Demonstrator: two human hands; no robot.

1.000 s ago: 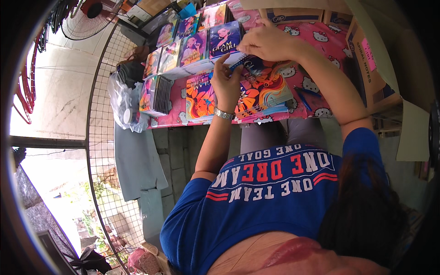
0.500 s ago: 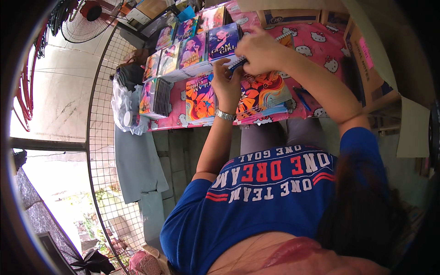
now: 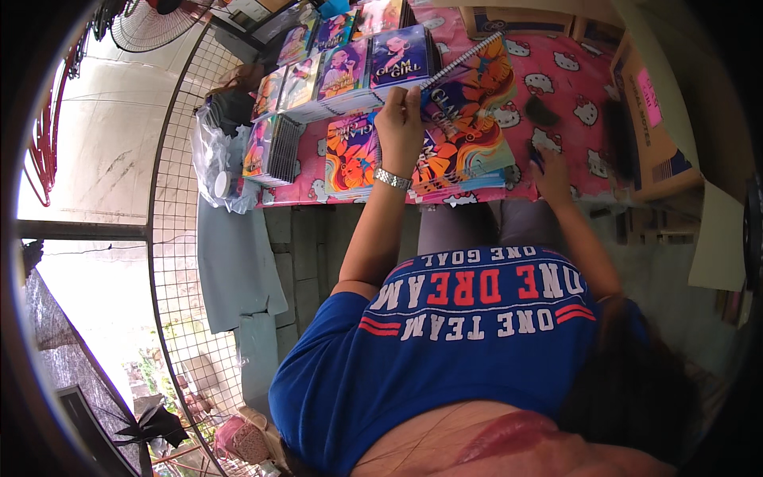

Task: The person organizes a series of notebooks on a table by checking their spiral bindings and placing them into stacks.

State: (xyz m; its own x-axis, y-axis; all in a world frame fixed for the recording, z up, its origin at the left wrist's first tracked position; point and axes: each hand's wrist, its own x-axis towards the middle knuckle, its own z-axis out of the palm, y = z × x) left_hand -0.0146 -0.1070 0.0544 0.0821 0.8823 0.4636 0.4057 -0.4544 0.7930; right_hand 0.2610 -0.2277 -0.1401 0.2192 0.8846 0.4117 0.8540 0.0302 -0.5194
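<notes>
A pink patterned tablecloth [image 3: 572,60] covers the table, with a brown cardboard box [image 3: 648,111] at its right edge and rows of purple-covered notebooks [image 3: 350,67] stacked along the far side. Nearer the person lies a pile of orange-flowered notebooks [image 3: 469,151], above which the left hand [image 3: 400,127] grasps a spiral-bound notebook [image 3: 473,75] by its edge, tilting it up. The right hand [image 3: 550,167] rests at the pile's right side; I cannot tell whether it grips anything.
</notes>
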